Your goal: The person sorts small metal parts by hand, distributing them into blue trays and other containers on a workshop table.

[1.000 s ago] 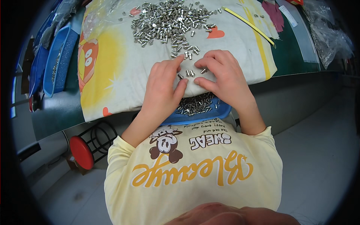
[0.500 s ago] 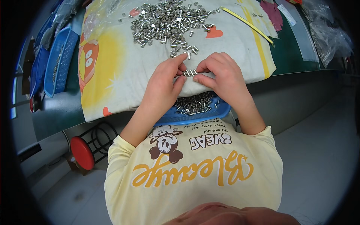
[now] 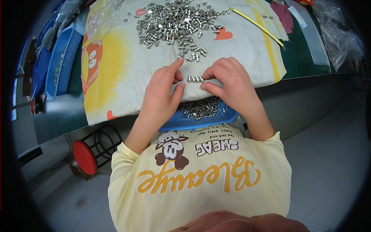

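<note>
Several small silver headed fasteners stand side by side in a short row on the white printed cloth, close to its near edge. My right hand has thumb and forefinger tips about the two ends of the rightmost piece. To the left of the row, my left hand is empty, its forefinger pointing forward and its thumb apart, not touching the row. Farther off lies a big heap of like fasteners, with a few loose ones trailing toward my hands.
Below the table edge, in front of me, a blue basket holds more small metal pieces. Another blue basket stands at the left. A yellow strip lies on the cloth's right; plastic bags lie beyond. A red stool is at lower left.
My left hand has let go of the row and drawn back to the left, its fingers opening. The right hand stays at the row's right end.
</note>
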Demonstrator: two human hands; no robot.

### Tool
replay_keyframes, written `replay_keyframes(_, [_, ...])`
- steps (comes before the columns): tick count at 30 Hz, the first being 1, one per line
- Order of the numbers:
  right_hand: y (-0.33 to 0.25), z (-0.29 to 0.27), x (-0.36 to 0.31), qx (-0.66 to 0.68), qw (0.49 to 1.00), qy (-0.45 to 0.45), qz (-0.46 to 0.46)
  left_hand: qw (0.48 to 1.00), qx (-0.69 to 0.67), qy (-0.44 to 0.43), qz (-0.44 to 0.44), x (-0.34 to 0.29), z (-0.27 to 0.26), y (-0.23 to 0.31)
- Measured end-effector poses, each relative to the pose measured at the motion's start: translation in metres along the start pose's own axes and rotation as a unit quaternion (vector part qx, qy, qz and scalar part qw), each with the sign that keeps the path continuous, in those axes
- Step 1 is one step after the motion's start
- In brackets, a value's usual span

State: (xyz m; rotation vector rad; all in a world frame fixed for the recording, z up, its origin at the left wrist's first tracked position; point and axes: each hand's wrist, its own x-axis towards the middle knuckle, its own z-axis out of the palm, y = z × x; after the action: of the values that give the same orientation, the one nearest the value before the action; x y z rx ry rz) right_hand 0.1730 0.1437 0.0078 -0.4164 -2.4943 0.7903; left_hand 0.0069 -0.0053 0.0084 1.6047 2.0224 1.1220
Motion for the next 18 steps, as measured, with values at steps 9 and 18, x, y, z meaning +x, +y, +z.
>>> replay_keyframes(9, [-0.008,0.015,0.002,-0.002,1.000,0.017,-0.014,1.000,-0.003,0.020,0.012,0.001,-0.002,-0.008])
replay_keyframes(18, [-0.009,0.015,0.002,-0.017,1.000,0.022,-0.015,0.999,0.000,0.021,0.031,0.005,-0.002,-0.004])
